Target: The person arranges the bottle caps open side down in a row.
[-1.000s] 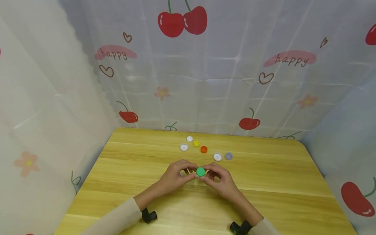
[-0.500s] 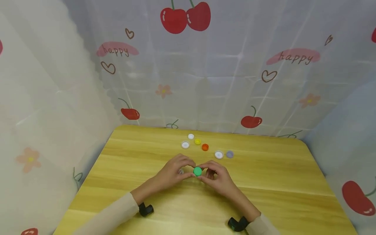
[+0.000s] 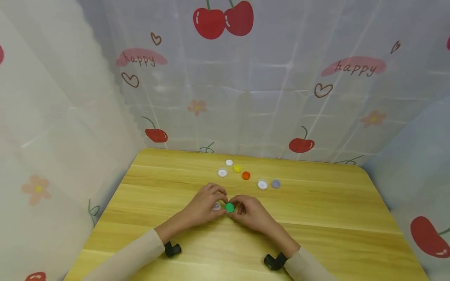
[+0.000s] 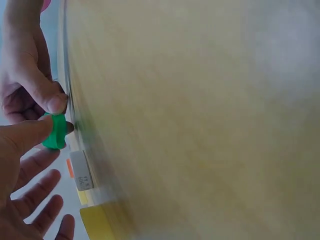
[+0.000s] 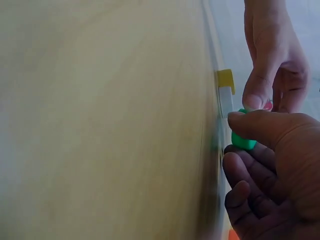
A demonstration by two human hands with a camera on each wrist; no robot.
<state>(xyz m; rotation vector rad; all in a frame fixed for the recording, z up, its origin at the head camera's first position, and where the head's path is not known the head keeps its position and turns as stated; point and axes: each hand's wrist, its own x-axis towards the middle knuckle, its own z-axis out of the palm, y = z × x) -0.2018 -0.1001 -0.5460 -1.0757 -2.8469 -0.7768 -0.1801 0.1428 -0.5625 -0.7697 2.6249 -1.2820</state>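
A green bottle cap (image 3: 229, 207) is held between the two hands over the middle of the table. My right hand (image 3: 251, 212) pinches it between thumb and index finger from the right. From the other side, the thumb and index finger of my left hand (image 3: 207, 203) meet its edge, while the other left fingers spread apart in the left wrist view. A round white piece (image 3: 216, 206) with dark marks shows through the gap in the left hand. The left wrist view shows a yellow piece (image 4: 95, 220) close to it, which the left hand hides from the head camera.
Across the back of the wooden table (image 3: 327, 203) lie several small caps: a white one (image 3: 229, 162), a larger white one (image 3: 222, 172), a yellow one (image 3: 237, 168), an orange one (image 3: 246, 175), another white one (image 3: 262, 184) and a greyish-purple one (image 3: 275, 184). Printed curtains enclose the table.
Both hands have moved slightly left with the green cap. The round white piece by the left hand has come into fuller view. The caps at the back stay in place.
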